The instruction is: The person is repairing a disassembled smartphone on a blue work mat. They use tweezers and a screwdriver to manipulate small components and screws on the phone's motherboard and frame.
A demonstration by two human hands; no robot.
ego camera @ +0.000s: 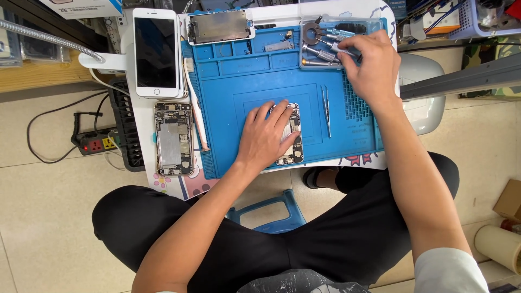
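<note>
My left hand (266, 135) lies flat on an opened phone body (293, 142) in the middle of the blue repair mat (244, 70), covering most of it. My right hand (372, 65) reaches into a clear tray (325, 24) at the mat's far right corner and has its fingers closed around a metal screwdriver (342, 50) among several similar tools. Metal tweezers (326, 111) lie on the mat between the two hands.
A white phone (156, 51), screen up, and a second opened phone body (173, 138) lie left of the mat. A detached screen frame (220, 26) rests at the mat's far edge. A white brush (195, 106) lies along its left side. A power strip (95, 144) sits on the floor.
</note>
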